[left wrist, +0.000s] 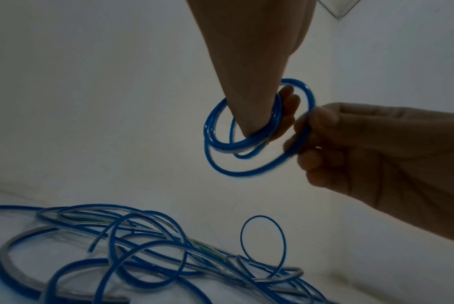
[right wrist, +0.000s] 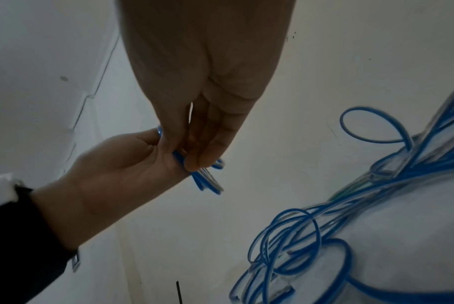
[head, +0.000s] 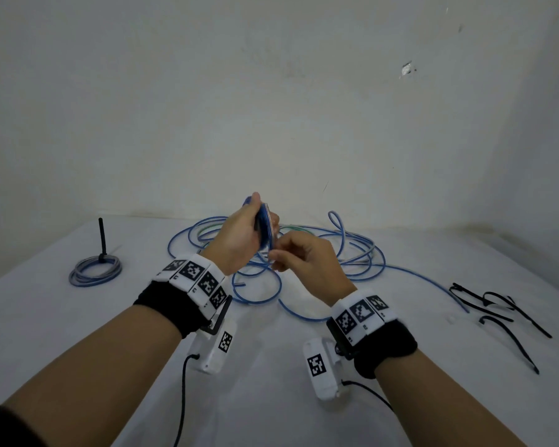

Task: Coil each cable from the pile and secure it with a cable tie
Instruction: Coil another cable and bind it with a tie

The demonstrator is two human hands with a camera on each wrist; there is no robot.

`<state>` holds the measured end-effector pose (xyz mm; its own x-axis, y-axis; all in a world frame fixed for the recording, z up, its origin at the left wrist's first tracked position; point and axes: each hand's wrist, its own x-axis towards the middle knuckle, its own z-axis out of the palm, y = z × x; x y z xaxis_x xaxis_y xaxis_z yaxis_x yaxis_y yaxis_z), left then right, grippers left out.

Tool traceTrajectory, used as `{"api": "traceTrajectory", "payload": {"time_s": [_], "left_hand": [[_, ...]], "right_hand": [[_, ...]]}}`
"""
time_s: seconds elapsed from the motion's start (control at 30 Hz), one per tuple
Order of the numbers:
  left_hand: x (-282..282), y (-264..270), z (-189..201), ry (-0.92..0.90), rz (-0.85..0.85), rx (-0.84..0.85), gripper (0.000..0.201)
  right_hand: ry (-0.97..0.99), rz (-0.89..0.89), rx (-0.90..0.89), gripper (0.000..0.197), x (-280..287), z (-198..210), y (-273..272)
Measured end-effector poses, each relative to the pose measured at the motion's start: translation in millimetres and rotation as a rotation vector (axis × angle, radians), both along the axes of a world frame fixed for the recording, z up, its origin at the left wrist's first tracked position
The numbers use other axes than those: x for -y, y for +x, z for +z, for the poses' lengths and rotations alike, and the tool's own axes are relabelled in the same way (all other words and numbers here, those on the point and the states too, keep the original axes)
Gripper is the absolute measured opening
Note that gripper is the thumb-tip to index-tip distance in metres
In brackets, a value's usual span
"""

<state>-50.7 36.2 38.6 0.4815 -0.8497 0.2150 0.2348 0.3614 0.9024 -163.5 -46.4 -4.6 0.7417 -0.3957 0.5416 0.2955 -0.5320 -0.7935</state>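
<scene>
My left hand (head: 249,227) holds a small coil of blue cable (head: 267,225) upright above the table, thumb on one side and fingers on the other. In the left wrist view the blue cable coil (left wrist: 246,144) rings my thumb, and my right hand (left wrist: 324,139) pinches its outer loop. My right hand (head: 291,253) sits just below and right of the coil. The right wrist view shows the blue cable coil (right wrist: 205,181) edge-on between both hands. A loose pile of blue cables (head: 304,253) lies on the white table (head: 271,366) behind my hands.
A finished blue-grey coil (head: 95,271) with an upright black tie (head: 102,238) lies at the left. Several loose black cable ties (head: 497,311) lie at the right. A white wall (head: 271,108) rises close behind the table.
</scene>
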Motion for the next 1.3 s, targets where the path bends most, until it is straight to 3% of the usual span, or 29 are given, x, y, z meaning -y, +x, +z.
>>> {"api": "traceTrajectory", "payload": {"time_s": [0.17, 0.3, 0.4, 0.5, 0.57, 0.8, 0.93, 1.1, 1.17, 1.3], "left_hand": [[4, -4, 0, 0.069, -0.003, 0.136, 0.031], [5, -1, -1, 0.138, 0.023, 0.286, 0.024], [-2, -3, 3, 0.119, -0.073, 0.215, 0.031], [-7, -5, 7, 0.157, -0.192, 0.192, 0.041], [-8, -5, 8, 0.218, -0.244, 0.232, 0.045], [-10, -5, 9, 0.354, -0.238, 0.420, 0.049], [-10, -7, 8, 0.388, -0.193, 0.457, 0.052], [-3, -4, 5, 0.344, -0.108, 0.415, 0.048], [-2, -2, 3, 0.308, -0.114, 0.379, 0.043], [-1, -5, 2, 0.254, -0.111, 0.395, 0.042]], "right_hand": [[0.100, -0.023, 0.019, 0.006, 3, 9, 0], [0.067, -0.155, 0.026, 0.019, 6, 12, -7], [0.043, -0.276, 0.083, 0.006, 19, 14, -12], [-0.046, -0.106, -0.044, 0.052, 33, 19, -16], [-0.114, 0.046, -0.105, 0.064, 35, 26, -17], [-0.145, 0.113, -0.100, 0.055, 36, 32, -17], [-0.312, 0.028, -0.082, 0.026, 36, 30, -14], [-0.375, -0.172, 0.019, 0.018, 37, 24, -14], [-0.309, -0.209, 0.017, 0.016, 40, 23, -15], [-0.119, -0.056, -0.075, 0.020, 36, 30, -19]]}}
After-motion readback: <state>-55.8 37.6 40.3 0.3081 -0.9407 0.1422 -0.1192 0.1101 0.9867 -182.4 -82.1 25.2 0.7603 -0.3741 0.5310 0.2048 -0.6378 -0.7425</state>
